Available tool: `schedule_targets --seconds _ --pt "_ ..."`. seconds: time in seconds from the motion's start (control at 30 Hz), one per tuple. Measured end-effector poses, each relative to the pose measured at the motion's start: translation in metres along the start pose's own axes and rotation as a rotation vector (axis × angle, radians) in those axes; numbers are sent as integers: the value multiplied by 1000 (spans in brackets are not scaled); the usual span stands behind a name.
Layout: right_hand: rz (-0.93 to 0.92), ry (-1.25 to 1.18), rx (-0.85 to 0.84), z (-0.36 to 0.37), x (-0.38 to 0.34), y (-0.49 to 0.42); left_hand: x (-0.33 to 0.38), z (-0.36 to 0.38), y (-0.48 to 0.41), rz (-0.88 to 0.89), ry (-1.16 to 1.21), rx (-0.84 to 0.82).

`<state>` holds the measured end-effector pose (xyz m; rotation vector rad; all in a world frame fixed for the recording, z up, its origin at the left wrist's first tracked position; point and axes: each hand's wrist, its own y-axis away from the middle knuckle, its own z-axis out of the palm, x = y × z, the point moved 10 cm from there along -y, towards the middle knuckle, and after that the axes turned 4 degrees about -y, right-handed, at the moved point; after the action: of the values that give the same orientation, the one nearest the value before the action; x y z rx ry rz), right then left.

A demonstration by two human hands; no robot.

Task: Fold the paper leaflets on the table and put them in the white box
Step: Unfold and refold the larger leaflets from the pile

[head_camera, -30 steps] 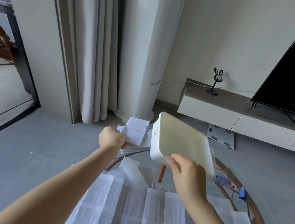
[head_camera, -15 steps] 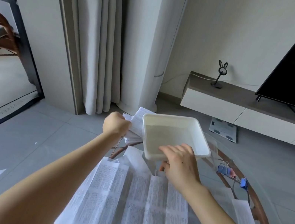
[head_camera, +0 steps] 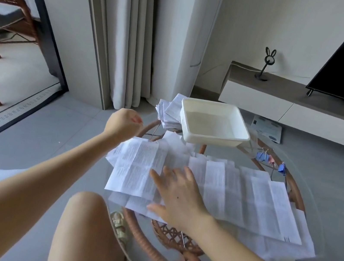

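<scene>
Leaflets [head_camera: 236, 191], unfolded and overlapping in a loose spread, covered the round glass surface [head_camera: 298, 197] from the centre of the frame to the lower right. At centre left, the left hand [head_camera: 122, 122] hovered just past the left edge of the sheets, fingers curled in, its grip drawn together on nothing visible. To its right, above the middle of the frame, a stack of folded leaflets [head_camera: 169, 114] sat on the far side of the surface, touching the left wall of the white box [head_camera: 210, 139]. Below them, the right hand [head_camera: 179, 190] lay spread over the unfolded sheets, fingers straight and its grip apart; motion blur hid whether the palm pressed down. The box stood upright with nothing showing inside it. Right of it, blue binder clips [head_camera: 262, 155] lay near the rim.
</scene>
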<state>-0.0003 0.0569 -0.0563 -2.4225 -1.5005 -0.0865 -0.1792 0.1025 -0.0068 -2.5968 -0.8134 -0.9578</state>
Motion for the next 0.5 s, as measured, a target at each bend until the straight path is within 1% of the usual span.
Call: schedule_targets --seconds 0.1,0.13,0.2,0.27,0.37,0.43,0.5 --pt "-9 62 7 4 -13 0 4 -13 18 7 24 24" --pt "-6 36 27 -1 -15 1 6 -17 24 11 40 33" --pt "43 -80 123 -22 -9 1 6 -26 31 8 67 42" --pt "174 -217 266 -53 13 5 6 -37 36 3 98 65" --pt "457 -454 486 -99 63 26 8 -61 43 0 202 137" --pt "617 -636 531 -120 97 42 10 -78 49 -4 246 183" --pt "672 -867 578 -138 119 49 12 -83 50 16 299 149"
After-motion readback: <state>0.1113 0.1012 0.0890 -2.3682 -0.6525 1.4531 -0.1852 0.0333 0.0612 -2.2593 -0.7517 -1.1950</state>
